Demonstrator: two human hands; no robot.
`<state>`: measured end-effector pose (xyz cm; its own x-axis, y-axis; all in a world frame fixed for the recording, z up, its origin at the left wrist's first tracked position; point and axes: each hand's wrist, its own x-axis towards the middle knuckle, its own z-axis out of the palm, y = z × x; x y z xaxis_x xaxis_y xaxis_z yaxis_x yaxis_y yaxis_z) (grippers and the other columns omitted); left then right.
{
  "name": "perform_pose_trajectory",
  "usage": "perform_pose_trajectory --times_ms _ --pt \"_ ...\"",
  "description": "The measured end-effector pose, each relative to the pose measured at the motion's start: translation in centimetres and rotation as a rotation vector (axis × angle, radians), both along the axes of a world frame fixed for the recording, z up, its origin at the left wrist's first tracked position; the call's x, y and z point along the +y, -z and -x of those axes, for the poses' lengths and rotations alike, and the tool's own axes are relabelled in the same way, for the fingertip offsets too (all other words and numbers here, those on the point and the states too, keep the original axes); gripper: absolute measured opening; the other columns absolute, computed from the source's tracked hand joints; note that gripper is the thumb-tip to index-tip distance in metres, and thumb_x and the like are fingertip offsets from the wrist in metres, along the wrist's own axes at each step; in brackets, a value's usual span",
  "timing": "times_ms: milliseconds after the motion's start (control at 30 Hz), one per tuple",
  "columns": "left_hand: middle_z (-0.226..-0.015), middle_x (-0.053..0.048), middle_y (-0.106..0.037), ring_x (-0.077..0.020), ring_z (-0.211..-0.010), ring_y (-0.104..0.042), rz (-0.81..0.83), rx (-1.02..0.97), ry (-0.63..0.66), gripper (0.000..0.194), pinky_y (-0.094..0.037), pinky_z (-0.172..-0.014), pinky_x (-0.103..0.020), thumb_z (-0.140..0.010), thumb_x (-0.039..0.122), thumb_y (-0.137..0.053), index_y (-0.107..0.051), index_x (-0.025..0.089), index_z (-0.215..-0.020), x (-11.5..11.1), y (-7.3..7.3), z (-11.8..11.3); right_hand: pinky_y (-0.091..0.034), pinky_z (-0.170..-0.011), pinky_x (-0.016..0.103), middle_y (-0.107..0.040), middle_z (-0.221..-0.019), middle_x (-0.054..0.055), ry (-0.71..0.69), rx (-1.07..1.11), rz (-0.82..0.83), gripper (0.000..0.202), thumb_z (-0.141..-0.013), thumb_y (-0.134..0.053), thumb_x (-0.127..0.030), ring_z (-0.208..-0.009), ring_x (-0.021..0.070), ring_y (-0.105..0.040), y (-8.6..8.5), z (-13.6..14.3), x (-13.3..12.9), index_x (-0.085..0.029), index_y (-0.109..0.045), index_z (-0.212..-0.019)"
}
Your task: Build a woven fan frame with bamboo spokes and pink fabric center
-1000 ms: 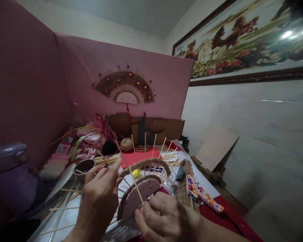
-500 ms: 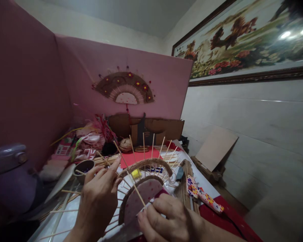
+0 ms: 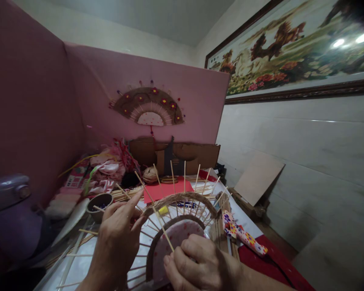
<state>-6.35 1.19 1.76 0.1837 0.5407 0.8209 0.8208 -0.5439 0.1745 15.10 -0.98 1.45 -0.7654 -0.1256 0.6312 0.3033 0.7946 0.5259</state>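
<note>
A half-round fan frame of thin wooden sticks leans before me, with a brown outer band and a spotted pale fabric half-circle edged in brown. My left hand is closed at the left end of the outer band, index finger stretched along a slanting wooden stick. That stick crosses in front of the band and fabric. Its lower end meets the fingers of my right hand, which are curled closed over the fabric. Whatever else lies inside the right hand is hidden.
A flower-patterned glue gun lies at the right by corrugated cardboard strips. Behind the frame are red paper, a twine ball and a dark bowl. A finished fan hangs on the pink panel.
The fan frame has turned and shifted a little to the right, its right sticks now spread farther. White material by my right fingers is no longer visible. My left hand has barely moved.
</note>
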Motion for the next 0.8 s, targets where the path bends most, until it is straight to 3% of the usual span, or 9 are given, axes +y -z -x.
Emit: perform_pose_trajectory --times_ms 333,800 --pt "-0.062 0.006 -0.062 -0.0145 -0.059 -0.058 0.024 -0.015 0.003 0.052 -0.039 -0.081 -0.038 -0.083 0.017 -0.056 -0.038 0.02 -0.131 -0.2 -0.2 -0.1 -0.038 -0.044 0.029 -0.065 -0.072 0.009 0.008 0.063 0.035 0.019 -0.08 -0.052 -0.01 -0.056 0.016 -0.053 -0.3 -0.5 0.0 -0.002 -0.064 -0.093" --pt "-0.062 0.004 -0.062 -0.0163 -0.061 -0.058 -0.023 -0.003 -0.004 0.05 -0.038 -0.081 -0.038 -0.082 0.018 -0.056 -0.039 0.019 -0.13 -0.3 -0.2 -0.1 -0.04 -0.043 0.028 -0.065 -0.07 0.008 -0.006 0.087 0.034 0.018 -0.082 -0.05 -0.008 -0.054 0.0152 -0.053 -0.5 0.8 0.0 -0.002 -0.064 -0.091"
